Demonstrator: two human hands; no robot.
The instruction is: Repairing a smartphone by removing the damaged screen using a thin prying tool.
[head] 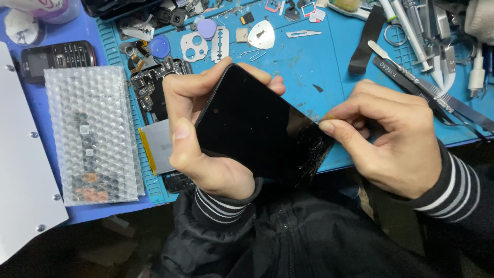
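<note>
We hold a black phone screen (257,126) tilted above the blue work mat (309,67), its glass cracked at the right-hand corner. Our left hand (203,136) wraps around the screen's left edge, thumb on the front, fingers curled behind the top. Our right hand (391,139) is pinched tight at the cracked corner, thumb and forefinger closed on something thin; we cannot tell what it is.

Left of the screen lies a bubble-wrap pouch (90,134) with a dark, slender part inside it. Between pouch and screen, partly hidden by our left hand, sits an opened phone body (149,90) with its grey battery (157,146) showing. Beyond the pouch, further left and up, rests an old keypad phone (54,57).

Above the screen on the mat lie small loose pieces: a blue pick (160,46), a metal plate with holes (194,47), a razor blade (220,44). Right of the screen, past our right hand, tweezers (411,77) and other tools crowd the mat.
</note>
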